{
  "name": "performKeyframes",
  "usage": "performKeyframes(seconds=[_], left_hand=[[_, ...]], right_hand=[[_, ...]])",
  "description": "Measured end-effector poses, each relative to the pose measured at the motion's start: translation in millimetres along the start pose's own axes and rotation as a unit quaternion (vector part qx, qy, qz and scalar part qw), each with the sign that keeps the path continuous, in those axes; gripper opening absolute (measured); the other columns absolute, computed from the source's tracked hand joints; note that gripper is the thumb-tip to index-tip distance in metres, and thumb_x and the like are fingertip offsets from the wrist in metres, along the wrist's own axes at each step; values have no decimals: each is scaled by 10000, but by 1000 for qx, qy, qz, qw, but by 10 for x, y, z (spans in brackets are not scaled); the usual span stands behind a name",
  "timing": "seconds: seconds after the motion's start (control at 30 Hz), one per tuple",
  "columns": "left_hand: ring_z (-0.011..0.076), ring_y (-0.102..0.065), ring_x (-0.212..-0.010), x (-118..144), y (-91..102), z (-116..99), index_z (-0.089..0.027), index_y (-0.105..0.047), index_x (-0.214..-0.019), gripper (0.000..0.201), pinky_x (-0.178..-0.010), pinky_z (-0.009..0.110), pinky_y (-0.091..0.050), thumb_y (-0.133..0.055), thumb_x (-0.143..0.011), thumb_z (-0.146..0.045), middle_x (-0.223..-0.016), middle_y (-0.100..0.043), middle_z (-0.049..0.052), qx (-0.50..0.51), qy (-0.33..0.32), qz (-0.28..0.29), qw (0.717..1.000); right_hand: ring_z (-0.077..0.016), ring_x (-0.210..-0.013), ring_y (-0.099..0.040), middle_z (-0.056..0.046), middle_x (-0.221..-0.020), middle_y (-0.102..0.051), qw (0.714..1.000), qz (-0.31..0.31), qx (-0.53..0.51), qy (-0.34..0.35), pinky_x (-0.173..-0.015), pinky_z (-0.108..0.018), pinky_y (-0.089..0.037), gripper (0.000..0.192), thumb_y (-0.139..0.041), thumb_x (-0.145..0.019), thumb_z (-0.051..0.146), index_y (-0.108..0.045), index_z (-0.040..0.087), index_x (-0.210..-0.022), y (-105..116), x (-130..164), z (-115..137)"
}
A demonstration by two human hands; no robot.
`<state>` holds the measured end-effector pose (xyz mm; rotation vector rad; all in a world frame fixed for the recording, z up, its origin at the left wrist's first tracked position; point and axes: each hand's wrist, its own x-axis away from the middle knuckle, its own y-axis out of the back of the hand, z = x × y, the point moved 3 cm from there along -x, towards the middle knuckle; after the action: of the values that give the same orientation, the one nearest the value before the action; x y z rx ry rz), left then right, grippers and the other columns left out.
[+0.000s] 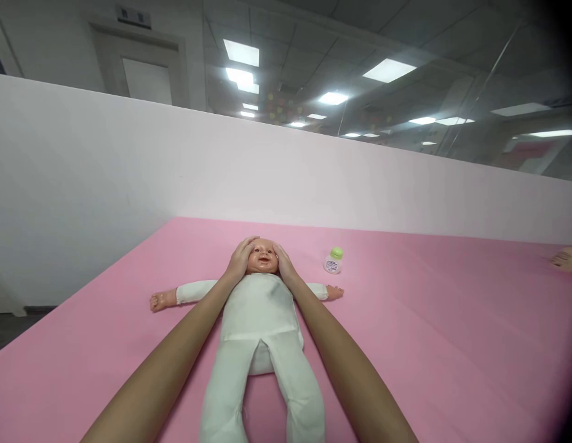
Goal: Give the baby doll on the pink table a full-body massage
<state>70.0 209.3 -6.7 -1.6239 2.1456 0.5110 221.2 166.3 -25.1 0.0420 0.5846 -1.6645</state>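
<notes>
A baby doll (262,307) with a white cloth body lies on its back on the pink table top (406,320). Its arms are spread out to the sides, and its legs point towards me. My left hand (241,258) rests against the left side of the doll's head (262,257), fingers stretched towards the crown. Against the other side of the head lies my right hand (285,263), its fingers also extended. Both palms are partly hidden from view. Right of the head, apart from my hands, stands a small clear bottle (333,264) with a green cap.
A white partition (277,166) rises behind the table. At the far right edge, a tan object (566,258) is partly cut off; I cannot make out what it is. Beyond the partition are a door (143,67), glass panels and ceiling lights.
</notes>
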Motion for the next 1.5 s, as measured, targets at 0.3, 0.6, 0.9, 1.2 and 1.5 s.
performKeyframes(seconds=[0.3,0.6,0.9,1.2,1.5], left_hand=[[265,-568,-1316,27,-25,-23,-199,-684,-1226,407,-1164,394,-417,-507,-926,-410,-1351,-658,87,3,-2,-11,1000],[274,-574,-1296,95,-51,-161,-208,-703,-1211,390,-1163,402,-414,-556,-909,-404,-1325,-670,83,-1,7,-21,1000],[268,-570,-1306,86,-62,-143,-196,-699,-1209,397,-1177,400,-401,-518,-909,-382,-1346,-656,89,7,17,-25,1000],[270,-574,-1306,30,-77,-107,-198,-689,-1193,412,-1174,396,-408,-540,-884,-425,-1336,-662,85,26,10,-14,1000],[276,-616,-1221,-1,-107,-162,-177,-674,-1157,443,-1130,409,-449,-566,-845,-473,-1256,-689,93,38,15,-18,999]], right_hand=[[-250,-1187,-644,-20,-1171,-751,1000,-2,-6,2,-1092,-411,-478,355,-690,-832,490,-736,255,-1095,-9,17,18],[-254,-1188,-659,-35,-1201,-746,1000,8,-14,-21,-1114,-440,-472,409,-699,-827,512,-721,248,-1139,-9,44,25],[-262,-1190,-661,-38,-1184,-754,1000,7,-11,-28,-1092,-453,-493,408,-679,-836,512,-722,243,-1140,-5,48,22],[-238,-1155,-659,-20,-1159,-755,1000,-7,-3,-6,-1091,-410,-489,370,-687,-815,500,-727,254,-1089,-11,12,50],[-204,-1176,-635,-35,-1188,-731,999,-4,39,28,-1129,-385,-434,356,-620,-852,504,-700,233,-1069,10,-67,40]])
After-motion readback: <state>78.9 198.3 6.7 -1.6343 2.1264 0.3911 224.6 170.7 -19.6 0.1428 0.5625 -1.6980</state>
